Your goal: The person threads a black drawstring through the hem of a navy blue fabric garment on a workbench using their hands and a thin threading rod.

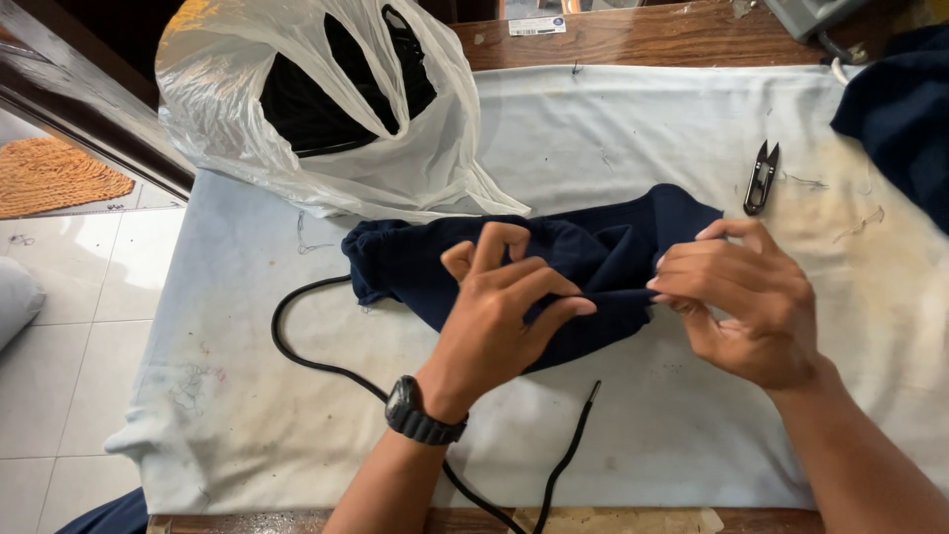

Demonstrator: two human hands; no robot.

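Observation:
A dark navy garment (593, 247) lies bunched in the middle of a white cloth-covered table (643, 129). My left hand (499, 307), with a black watch on its wrist, pinches a fold of the garment between thumb and fingers. My right hand (746, 297) grips the fabric's edge just to the right, fingers curled around it. A black cord (297, 346) runs out from under the garment at the left, loops toward the table's front edge, and ends in a tip near my left forearm.
A white plastic bag (326, 109) holding black material stands at the back left. Small black thread snips (759, 178) lie behind my right hand. More dark navy fabric (905, 109) sits at the far right. Tiled floor and an orange mat (49, 173) lie to the left.

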